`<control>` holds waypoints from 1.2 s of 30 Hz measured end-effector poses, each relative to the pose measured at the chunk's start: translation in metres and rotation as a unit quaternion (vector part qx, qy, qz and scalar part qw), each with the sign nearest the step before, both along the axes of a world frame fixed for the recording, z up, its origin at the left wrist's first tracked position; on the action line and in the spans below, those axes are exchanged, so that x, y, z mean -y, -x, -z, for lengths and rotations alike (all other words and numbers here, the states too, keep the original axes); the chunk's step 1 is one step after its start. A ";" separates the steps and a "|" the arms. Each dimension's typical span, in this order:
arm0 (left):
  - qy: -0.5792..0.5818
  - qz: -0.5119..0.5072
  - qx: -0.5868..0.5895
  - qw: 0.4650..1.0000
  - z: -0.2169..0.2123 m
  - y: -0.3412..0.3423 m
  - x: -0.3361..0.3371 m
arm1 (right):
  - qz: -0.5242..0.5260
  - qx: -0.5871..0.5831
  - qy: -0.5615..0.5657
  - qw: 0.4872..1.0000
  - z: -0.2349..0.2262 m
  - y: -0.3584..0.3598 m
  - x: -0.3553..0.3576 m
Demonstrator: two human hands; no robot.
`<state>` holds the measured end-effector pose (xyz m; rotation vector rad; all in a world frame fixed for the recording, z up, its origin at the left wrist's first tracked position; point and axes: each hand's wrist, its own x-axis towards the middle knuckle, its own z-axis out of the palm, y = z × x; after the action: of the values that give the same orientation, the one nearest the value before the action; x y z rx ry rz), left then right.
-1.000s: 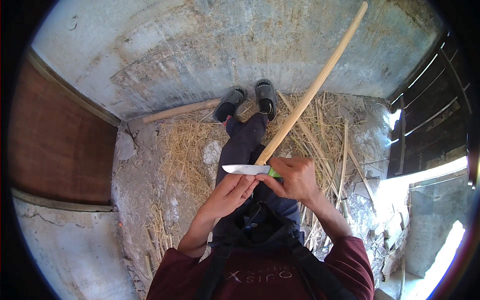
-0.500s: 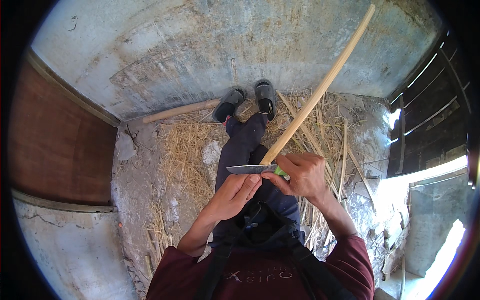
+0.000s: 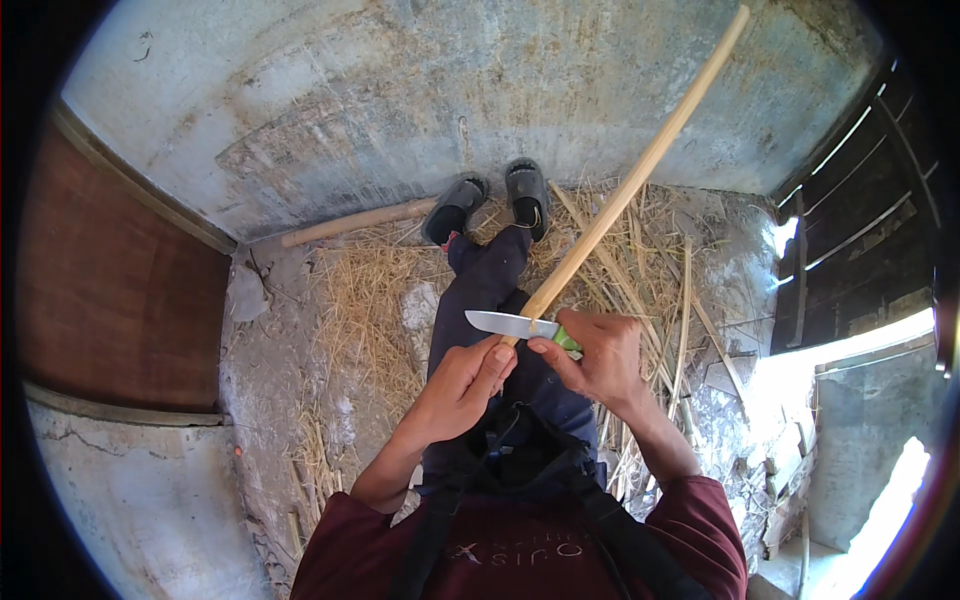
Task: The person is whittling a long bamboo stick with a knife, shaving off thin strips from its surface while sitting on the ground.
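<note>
Crossing the stick [image 3: 640, 175], a knife [image 3: 510, 324] meets left-hand fingers [image 3: 497, 362].

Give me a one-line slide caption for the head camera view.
Left hand grips a long pale stick while right hand sets a green-handled knife across it, above straw.

Note surroundings. Straw [image 3: 370, 300] lies scattered over ground around your legs. Second wooden pole [image 3: 355, 222] rests flat at foot of grey concrete wall [image 3: 400, 90], just beside your dark shoes [image 3: 490, 200]. Brown wooden panel [image 3: 110, 290] stands at your left. Dark slatted frame [image 3: 850, 220] stands at your right, rubble pieces [image 3: 790, 470] below it.
</note>
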<state>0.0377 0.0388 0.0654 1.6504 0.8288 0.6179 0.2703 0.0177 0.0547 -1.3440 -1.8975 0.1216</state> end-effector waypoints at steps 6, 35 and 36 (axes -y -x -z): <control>-0.041 -0.031 -0.003 0.999 -0.003 -0.004 0.003 | -0.042 -0.026 0.002 0.999 0.005 -0.002 -0.010; -0.076 -0.009 -0.075 0.994 -0.008 0.009 0.011 | 0.373 -0.357 -0.049 0.855 -0.004 -0.101 -0.043; -0.058 -0.005 -0.073 0.996 0.007 0.013 0.015 | 0.364 -0.385 -0.084 0.844 -0.013 -0.127 -0.042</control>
<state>0.0249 0.0237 0.0582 1.8149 0.9202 0.5662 0.3970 0.0598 0.0682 -1.4975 -0.6525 0.0848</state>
